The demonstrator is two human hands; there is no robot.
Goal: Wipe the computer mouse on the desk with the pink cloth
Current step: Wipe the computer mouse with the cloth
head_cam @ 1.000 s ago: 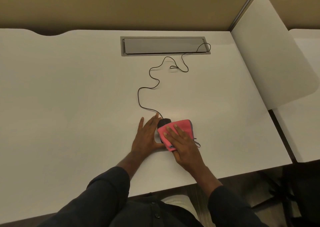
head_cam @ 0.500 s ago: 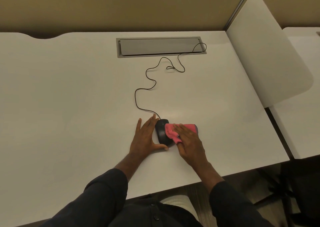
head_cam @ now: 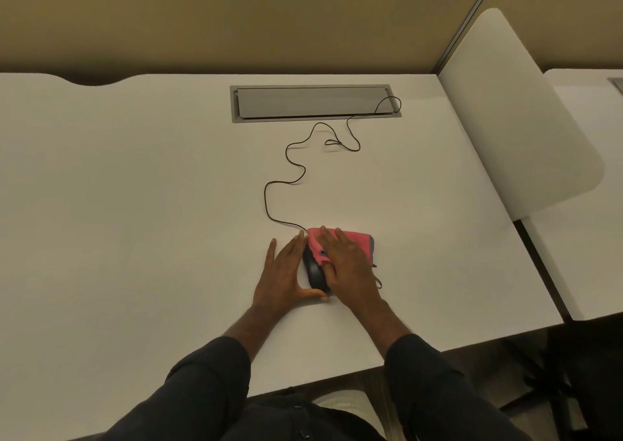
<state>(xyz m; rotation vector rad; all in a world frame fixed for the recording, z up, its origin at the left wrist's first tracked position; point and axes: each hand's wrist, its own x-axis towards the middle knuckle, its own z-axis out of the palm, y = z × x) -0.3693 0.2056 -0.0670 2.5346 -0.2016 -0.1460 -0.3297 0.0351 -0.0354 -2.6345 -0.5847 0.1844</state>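
Pink cloth sits under the flat-fingered right hand, covering the mouse at desk six o'clock. Left hand, fingers straight, braces it. Push harder and the mouse could skid, yanking the cord.

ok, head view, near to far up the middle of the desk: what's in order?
Dark sleeves → mouse with the left hand beside it and the right hand pressing the pink cloth on it → looping black cable → grey cable hatch → tan partition.
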